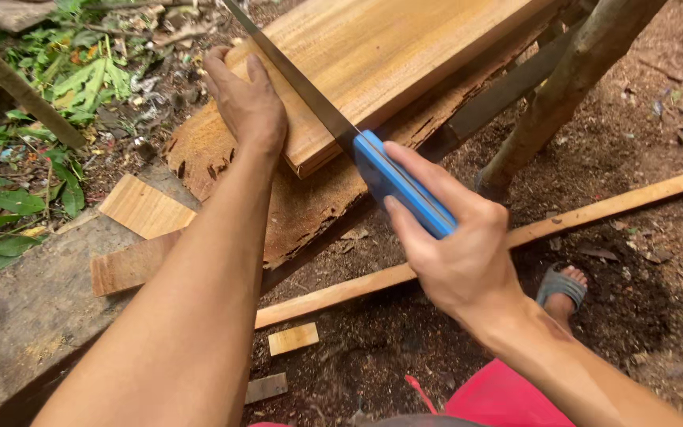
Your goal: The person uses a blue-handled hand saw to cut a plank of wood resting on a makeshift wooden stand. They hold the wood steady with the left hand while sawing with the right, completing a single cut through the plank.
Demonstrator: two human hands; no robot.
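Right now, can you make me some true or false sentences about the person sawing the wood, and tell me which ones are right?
1. The right hand holds a saw with a blue handle. True.
2. The left hand is up in the air, touching nothing. False: it lies flat on the wooden plank.
3. The saw blade lies across the plank. True.
4. Small wood offcuts lie on the ground below the arms. True.
5. The person's foot is in a tall rubber boot. False: it wears an open sandal, with the toes showing.
6. The long thin strip of wood stands upright against a tree. False: it lies on the ground.
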